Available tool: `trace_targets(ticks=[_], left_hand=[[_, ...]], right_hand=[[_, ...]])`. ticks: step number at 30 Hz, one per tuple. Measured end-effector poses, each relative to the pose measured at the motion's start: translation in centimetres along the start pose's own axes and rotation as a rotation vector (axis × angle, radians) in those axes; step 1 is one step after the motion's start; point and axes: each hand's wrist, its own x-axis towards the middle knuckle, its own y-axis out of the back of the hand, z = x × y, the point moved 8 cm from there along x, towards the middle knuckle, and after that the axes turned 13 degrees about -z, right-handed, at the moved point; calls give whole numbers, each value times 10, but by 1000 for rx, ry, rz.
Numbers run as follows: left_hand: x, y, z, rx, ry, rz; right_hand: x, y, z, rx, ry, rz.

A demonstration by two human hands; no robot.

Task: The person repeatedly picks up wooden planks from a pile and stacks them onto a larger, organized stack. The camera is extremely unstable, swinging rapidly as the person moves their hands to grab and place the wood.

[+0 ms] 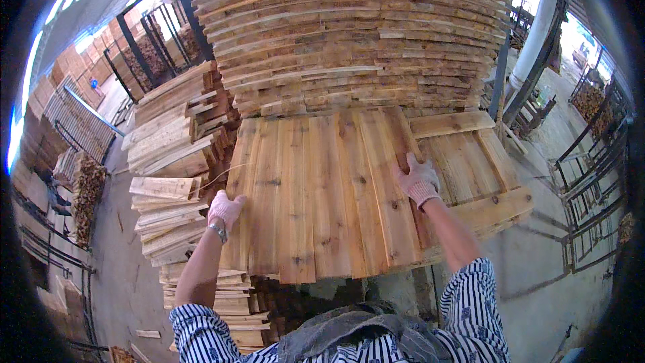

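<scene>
A row of several flat wooden planks (322, 188) lies side by side in front of me on a wooden pallet (497, 208). My left hand (224, 210), in a pink work glove, grips the outer edge of the leftmost plank. In the same kind of glove, my right hand (418, 180) rests palm down with fingers spread on the right side of the row. Behind the row rises a tall stack of planks (349, 33).
Uneven piles of short boards (171, 154) stand to my left, more below near my left arm (222, 296). Black metal racks (151, 40) stand at the back left and at the right (591, 161). A pale pillar (537, 27) rises at right over the concrete floor (551, 282).
</scene>
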Motion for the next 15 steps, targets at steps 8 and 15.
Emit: trace_targets(ticks=[8, 15], left_hand=[[33, -5, 6, -359, -93, -56], [42, -5, 16, -64, -230, 149]], right_hand=[[14, -6, -6, -70, 40, 66], [13, 3, -14, -54, 135, 144]])
